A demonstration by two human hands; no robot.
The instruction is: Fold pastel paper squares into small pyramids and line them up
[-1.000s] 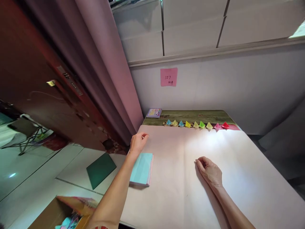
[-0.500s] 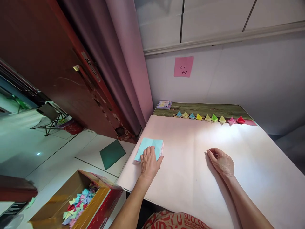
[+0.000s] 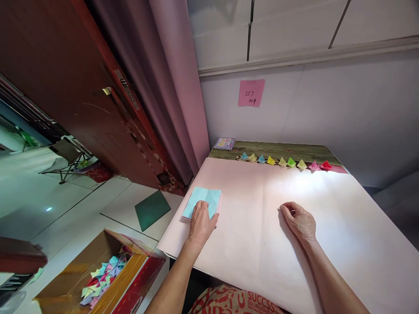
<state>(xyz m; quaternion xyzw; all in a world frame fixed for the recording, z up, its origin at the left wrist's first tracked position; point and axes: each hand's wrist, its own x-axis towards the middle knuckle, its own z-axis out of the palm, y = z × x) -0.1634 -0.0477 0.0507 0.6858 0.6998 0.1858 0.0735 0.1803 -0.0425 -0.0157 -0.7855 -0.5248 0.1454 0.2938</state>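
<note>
My left hand [image 3: 201, 221] rests on a stack of square paper [image 3: 197, 196] near the table's left edge. The top sheet is light blue with a crease, and paler pink edges show beneath it. The fingers curl over the front of the stack, with the thumb against its right side. My right hand [image 3: 297, 219] lies on the pale table covering [image 3: 242, 244] at the right, fingers curled in and thumb meeting forefinger; nothing shows between them. Along the far side stands a row of small folded paper pieces [image 3: 291, 162] in blue, yellow, green, pink and red.
A cardboard box [image 3: 75, 266] holding many folded papers [image 3: 106, 277] stands on the floor at left. Further back are a green square [image 3: 152, 210] and a door [image 3: 91, 117]. A small pile of cards [image 3: 224, 143] sits at the table's back left corner; a pink note [image 3: 251, 93] hangs above.
My left hand's fingers have drawn in a little, with the thumb closer to the stack's edge. The right hand keeps its pose. The whole view has shifted slightly.
</note>
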